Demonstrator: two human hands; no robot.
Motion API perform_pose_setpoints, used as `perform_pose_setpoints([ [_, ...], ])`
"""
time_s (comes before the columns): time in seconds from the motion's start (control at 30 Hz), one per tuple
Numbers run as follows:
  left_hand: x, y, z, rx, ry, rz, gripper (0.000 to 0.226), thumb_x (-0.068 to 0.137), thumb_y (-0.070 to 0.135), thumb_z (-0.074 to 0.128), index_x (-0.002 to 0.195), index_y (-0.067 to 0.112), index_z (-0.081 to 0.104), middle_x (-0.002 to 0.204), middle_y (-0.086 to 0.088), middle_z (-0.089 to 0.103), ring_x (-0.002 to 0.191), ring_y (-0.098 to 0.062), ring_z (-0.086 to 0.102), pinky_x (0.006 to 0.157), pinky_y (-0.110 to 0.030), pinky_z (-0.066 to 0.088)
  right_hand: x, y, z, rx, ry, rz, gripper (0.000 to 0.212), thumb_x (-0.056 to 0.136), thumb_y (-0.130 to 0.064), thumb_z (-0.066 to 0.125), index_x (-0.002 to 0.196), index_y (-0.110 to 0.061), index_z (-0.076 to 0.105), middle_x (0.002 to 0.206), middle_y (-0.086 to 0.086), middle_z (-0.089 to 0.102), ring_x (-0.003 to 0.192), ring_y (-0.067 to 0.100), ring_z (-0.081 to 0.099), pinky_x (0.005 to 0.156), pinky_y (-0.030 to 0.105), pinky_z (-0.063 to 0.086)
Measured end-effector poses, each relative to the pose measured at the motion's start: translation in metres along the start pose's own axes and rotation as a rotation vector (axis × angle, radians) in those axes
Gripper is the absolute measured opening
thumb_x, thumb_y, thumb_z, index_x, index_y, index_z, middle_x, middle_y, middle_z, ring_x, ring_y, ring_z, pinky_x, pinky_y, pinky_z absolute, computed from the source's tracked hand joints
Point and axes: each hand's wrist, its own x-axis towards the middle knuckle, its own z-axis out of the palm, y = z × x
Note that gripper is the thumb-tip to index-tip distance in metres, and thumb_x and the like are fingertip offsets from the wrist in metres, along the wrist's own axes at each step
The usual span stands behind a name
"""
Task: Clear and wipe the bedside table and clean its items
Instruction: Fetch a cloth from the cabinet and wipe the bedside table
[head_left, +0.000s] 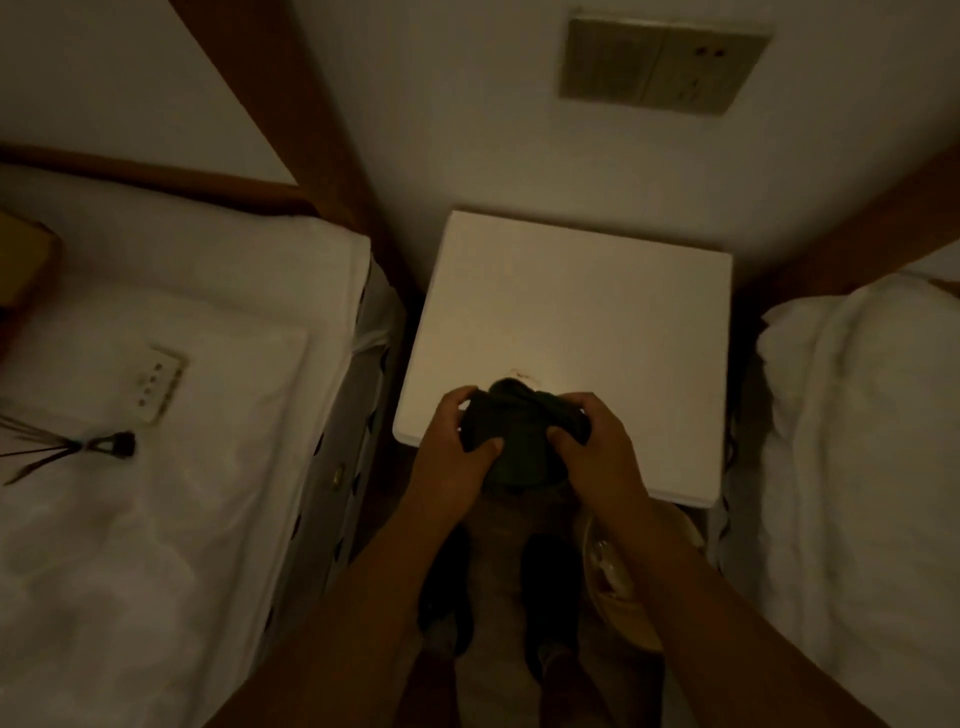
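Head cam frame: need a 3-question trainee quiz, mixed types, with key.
1. True or false: the bedside table top still carries items.
2. What do the left hand and right hand hold? A) a white towel B) a dark cloth C) a remote
3. Fill in: the white remote-like device lies on the ____ to the left.

Key:
1. False: the top is bare except for a small mark near the cloth.
2. B, gripped by both hands at the front edge.
3. Bed, beside a dark tasselled item.
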Motion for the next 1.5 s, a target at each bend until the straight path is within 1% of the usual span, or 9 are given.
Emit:
perform_pose_setpoints([
  [0.1,0.051,-0.016,-0.007,0.079,0.031,0.036,0.058,0.088,0.001,0.063,0.137,0.024,0.044,0.118,0.013,0.055,0.106,-0.002,0.056,0.086,-0.013,0.049,0.048,0.012,0.025,-0.037,0.011,-0.03,0.021,0.091,-0.006,0.057,0.109,-0.017,0.058,0.092,-0.012,0.062,0.076,-0.016,0.057,0.064,0.0,0.043],
  [0.2,0.092,-0.028,-0.011,0.208,-0.033,0.103,0.054,0.09,0.001,0.061,0.141,0.01,0.043,0.135,-0.005,0.054,0.122,-0.02,0.051,0.107,-0.034,0.041,0.083,0.022,0.043,-0.129,0.081,-0.09,0.023,0.092,-0.008,0.056,0.115,-0.012,0.058,0.097,-0.005,0.063,0.08,0.0,0.058,0.069,0.001,0.042],
  [0.3,0.121,-0.042,-0.016,0.289,-0.067,0.152,0.054,0.092,0.004,0.06,0.142,0.008,0.041,0.14,-0.01,0.052,0.125,-0.023,0.051,0.109,-0.04,0.04,0.105,0.032,0.056,-0.232,0.155,-0.117,0.027,0.092,-0.008,0.056,0.119,-0.011,0.056,0.104,0.0,0.062,0.09,0.009,0.055,0.078,0.013,0.04],
  [0.4,0.133,-0.057,-0.021,0.349,-0.049,0.18,0.053,0.091,0.006,0.06,0.141,0.008,0.043,0.136,-0.007,0.052,0.12,-0.018,0.051,0.107,-0.032,0.041,0.109,0.039,0.066,-0.373,0.222,-0.176,0.031,0.091,-0.006,0.058,0.122,-0.008,0.057,0.117,0.01,0.06,0.107,0.021,0.053,0.093,0.027,0.04],
  [0.53,0.142,-0.075,-0.032,0.37,0.017,0.206,0.038,0.09,0.0,0.061,0.126,0.003,0.054,0.113,-0.004,0.054,0.088,-0.001,0.052,0.083,-0.002,0.041,0.103,0.037,0.089,-0.583,0.266,-0.371,0.04,0.086,-0.011,0.065,0.125,-0.006,0.06,0.139,0.019,0.049,0.132,0.035,0.041,0.113,0.051,0.031],
  [0.7,0.148,-0.087,-0.043,0.37,-0.001,0.164,0.028,0.095,0.001,0.053,0.121,0.007,0.06,0.116,-0.006,0.061,0.102,-0.012,0.055,0.091,-0.023,0.043,0.107,0.043,0.132,-0.8,0.081,-0.404,0.054,0.091,-0.043,0.052,0.141,-0.022,0.048,0.157,0.012,0.032,0.147,0.036,0.02,0.118,0.059,0.014],
  [0.87,0.141,-0.092,-0.038,0.455,-0.014,0.193,0.027,0.095,0.005,0.055,0.121,0.011,0.059,0.113,0.0,0.056,0.101,-0.007,0.052,0.083,-0.001,0.037,0.107,0.071,0.138,-0.908,0.107,-0.403,0.06,0.094,-0.055,0.04,0.149,-0.031,0.034,0.161,0.008,0.023,0.149,0.036,0.01,0.118,0.06,0.008],
  [1.23,0.122,-0.098,-0.013,0.94,0.049,0.375,0.04,0.084,0.023,0.07,0.121,0.012,0.058,0.119,-0.013,0.052,0.107,-0.031,0.047,0.086,-0.046,0.046,0.077,0.151,0.049,-1.033,0.25,-0.454,0.063,0.091,-0.058,0.047,0.148,-0.032,0.035,0.159,0.007,0.026,0.147,0.037,0.017,0.116,0.063,0.01],
  [1.5,0.124,-0.116,-0.018,1.155,0.1,0.496,0.05,0.092,0.042,0.046,0.13,0.012,0.056,0.132,-0.019,0.054,0.122,-0.039,0.048,0.106,-0.061,0.031,0.054,0.188,-0.044,-1.095,0.308,-0.184,0.065,0.09,-0.062,0.038,0.147,-0.031,0.037,0.158,0.012,0.026,0.146,0.042,0.017,0.114,0.065,0.012],
])
